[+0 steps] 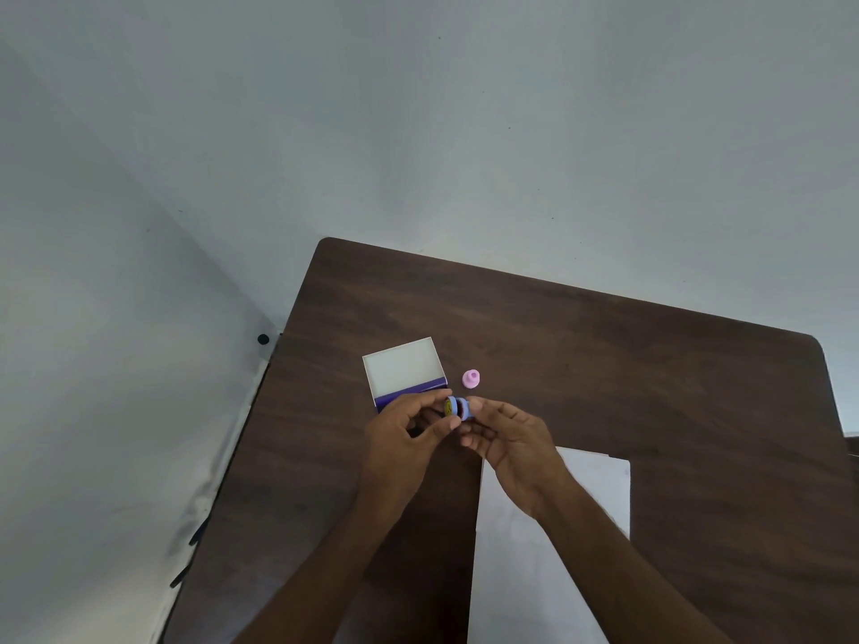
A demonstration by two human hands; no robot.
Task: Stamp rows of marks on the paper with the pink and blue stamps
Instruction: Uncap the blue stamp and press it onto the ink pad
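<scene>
The blue stamp (458, 408) is held above the brown table (604, 364), lying sideways between both hands. My left hand (409, 434) pinches its left end, which shows a yellow and dark face. My right hand (506, 439) grips its right end with curled fingers. The pink stamp (471, 379) stands on the table just beyond the hands. A white sheet of paper (595, 485) lies on the table under my right forearm, reaching the near edge; no marks show on the visible part.
An open white box with a purple front edge (402, 371) sits left of the pink stamp, partly hidden by my left hand. A pale wall lies beyond the table. Dark cables run along the floor at the table's left edge.
</scene>
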